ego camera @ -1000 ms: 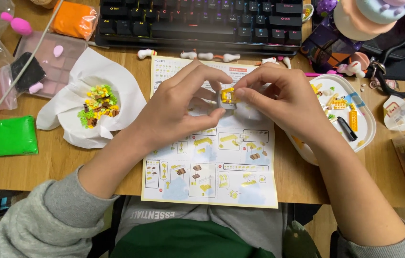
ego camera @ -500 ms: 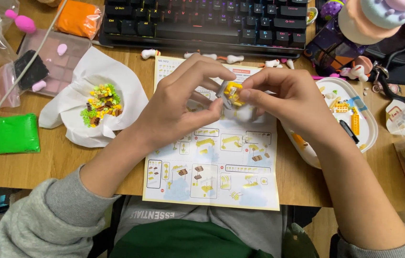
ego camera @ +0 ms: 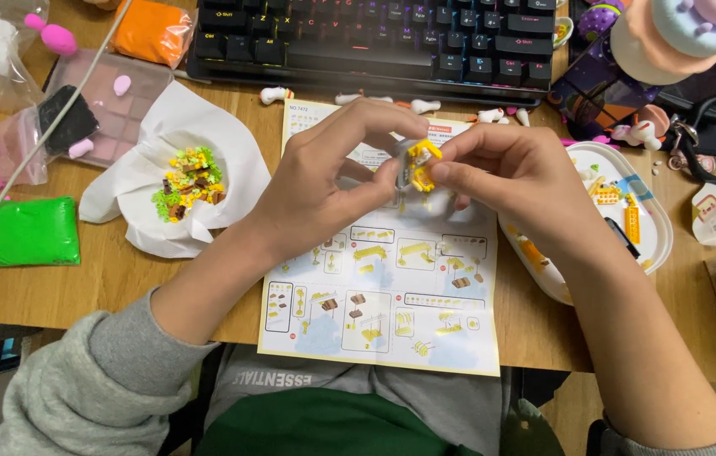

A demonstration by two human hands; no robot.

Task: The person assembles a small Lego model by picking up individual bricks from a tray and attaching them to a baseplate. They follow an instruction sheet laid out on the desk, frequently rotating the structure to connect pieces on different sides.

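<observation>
My left hand [ego camera: 324, 181] and my right hand [ego camera: 514, 173] meet above a printed instruction sheet [ego camera: 392, 287] on the wooden desk. Between the fingertips of both hands is a small yellow-and-grey brick model [ego camera: 417, 165], pinched from either side. The model's lower part is hidden by my fingers. A white tray [ego camera: 658, 232] with a few yellow and orange pieces sits just right of my right hand.
A white paper wrapper [ego camera: 231, 143] holding several small green, yellow and brown pieces lies at left. A green clay bag [ego camera: 29, 232], orange clay bag [ego camera: 147, 29] and pink clay bits sit further left. A black keyboard [ego camera: 375, 34] lines the back; toys and clutter at right.
Both hands have lifted slightly and the small yellow model has been turned between the fingertips, showing more of its yellow side. Everything else on the desk stays put.
</observation>
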